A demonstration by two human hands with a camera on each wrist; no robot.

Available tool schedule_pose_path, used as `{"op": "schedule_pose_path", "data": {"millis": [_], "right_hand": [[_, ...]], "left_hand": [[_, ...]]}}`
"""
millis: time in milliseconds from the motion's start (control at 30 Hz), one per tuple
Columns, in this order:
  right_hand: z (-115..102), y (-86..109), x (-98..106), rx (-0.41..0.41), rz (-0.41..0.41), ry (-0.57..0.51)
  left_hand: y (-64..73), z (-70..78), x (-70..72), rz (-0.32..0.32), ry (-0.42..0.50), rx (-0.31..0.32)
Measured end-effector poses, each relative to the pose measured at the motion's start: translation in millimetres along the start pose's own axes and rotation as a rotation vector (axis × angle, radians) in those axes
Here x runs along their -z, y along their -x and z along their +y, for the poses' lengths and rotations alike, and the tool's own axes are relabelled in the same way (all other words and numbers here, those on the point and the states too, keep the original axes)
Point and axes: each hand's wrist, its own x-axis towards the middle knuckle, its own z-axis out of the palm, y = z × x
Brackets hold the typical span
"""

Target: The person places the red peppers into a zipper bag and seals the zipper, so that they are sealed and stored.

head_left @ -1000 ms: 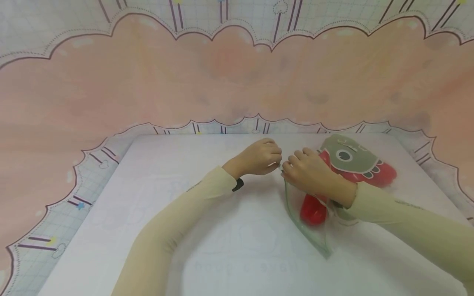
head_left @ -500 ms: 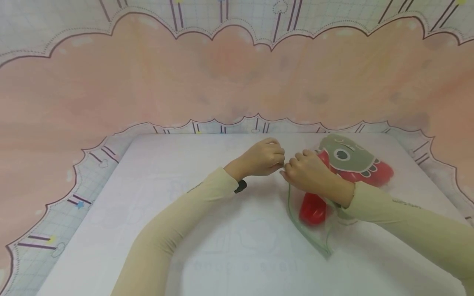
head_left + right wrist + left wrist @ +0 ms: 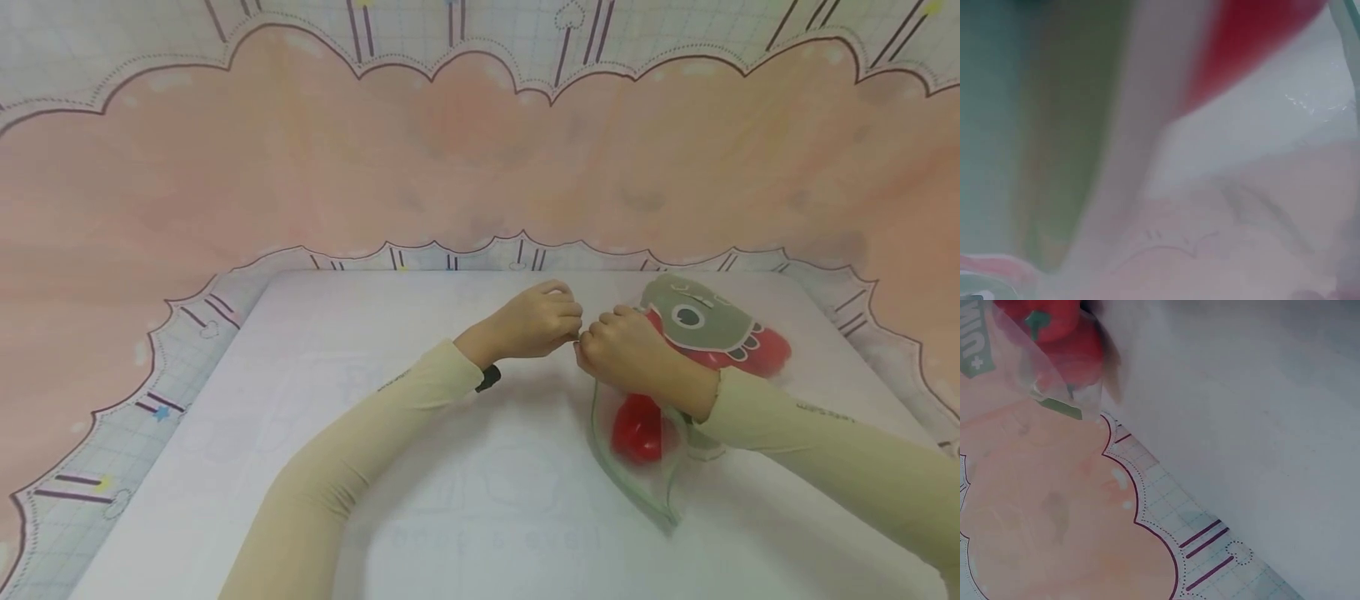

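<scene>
A clear plastic zip bag with a green cartoon face printed on it hangs over the right half of the table. Red bell peppers, one with a green stem, show through its wall in the left wrist view. My right hand grips the bag's green-edged mouth with curled fingers. Close on its left, my left hand pinches the end of that edge, though the fingertips are partly hidden. Below the right hand the mouth gapes, with a red pepper behind it. The right wrist view is blurred by the bag.
The white table extends around and below both hands. A peach-coloured patterned cloth rises behind it and borders its sides. A black wrist strap shows under the left sleeve.
My left hand has moved slightly right, nearer the right hand. The bag's mouth has shifted a little right and bulges wider, while the printed face has slid slightly left.
</scene>
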Motion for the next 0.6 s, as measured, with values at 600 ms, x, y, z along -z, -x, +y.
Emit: {"op": "schedule_pose_path", "data": {"millis": [600], "right_hand": [[-3.7, 9.0, 7.8, 0.051, -0.093, 0.060]], "left_hand": [[15.3, -12.4, -2.4, 0.034, -0.179, -0.103]]}}
